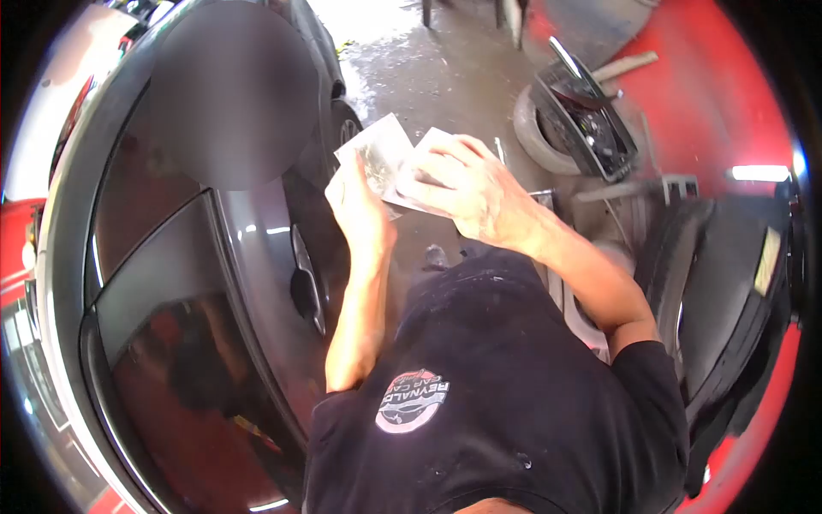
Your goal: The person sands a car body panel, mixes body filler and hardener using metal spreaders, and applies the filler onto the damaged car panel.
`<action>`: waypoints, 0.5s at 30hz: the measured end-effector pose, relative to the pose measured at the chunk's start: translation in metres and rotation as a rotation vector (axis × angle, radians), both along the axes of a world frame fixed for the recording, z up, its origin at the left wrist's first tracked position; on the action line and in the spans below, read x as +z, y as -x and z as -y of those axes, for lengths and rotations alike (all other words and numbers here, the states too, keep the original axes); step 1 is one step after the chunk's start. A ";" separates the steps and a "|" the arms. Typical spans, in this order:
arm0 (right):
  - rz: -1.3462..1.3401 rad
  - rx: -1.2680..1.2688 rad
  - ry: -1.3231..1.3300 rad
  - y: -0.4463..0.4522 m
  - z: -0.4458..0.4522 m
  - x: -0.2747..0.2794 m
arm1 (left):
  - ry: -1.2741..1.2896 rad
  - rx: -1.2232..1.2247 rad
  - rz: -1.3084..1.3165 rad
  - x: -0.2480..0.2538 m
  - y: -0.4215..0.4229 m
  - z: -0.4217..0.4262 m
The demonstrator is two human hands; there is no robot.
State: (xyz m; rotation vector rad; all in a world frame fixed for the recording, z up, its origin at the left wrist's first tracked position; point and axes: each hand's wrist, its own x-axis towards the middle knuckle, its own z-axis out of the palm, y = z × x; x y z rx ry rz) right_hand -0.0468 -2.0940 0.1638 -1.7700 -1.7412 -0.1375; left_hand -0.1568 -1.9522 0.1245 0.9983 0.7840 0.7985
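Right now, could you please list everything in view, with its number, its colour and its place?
Car: one, black, left.
Door handle: one, silvery, on the car.
Floor: one, grey, top middle.
Tyre: one, grey, upper right.
Tray-like part: one, black, overlapping the tyre; contents unclear.
Stick: one, pale, beside the tray-like part.
Surface: one, red, far right.
Panel-like piece: one, black, right.
Pale sheet: one folded or two, unclear; whitish, between the hands.
Shirt: one, black, on the person.
Badge: one, mostly white, on the shirt.
Left hand: one, bare, upper middle.
Right hand: one, bare, beside it.
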 end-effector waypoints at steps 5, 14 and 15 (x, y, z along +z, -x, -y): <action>-0.027 0.109 0.032 -0.078 -0.051 -0.037 | 0.065 0.090 0.029 -0.036 -0.070 -0.064; -0.636 0.181 -0.051 -0.330 -0.150 -0.040 | -0.045 0.158 0.041 0.012 -0.285 -0.195; -0.567 0.248 -0.121 -0.351 -0.165 -0.019 | 0.038 0.183 0.024 0.006 -0.305 -0.203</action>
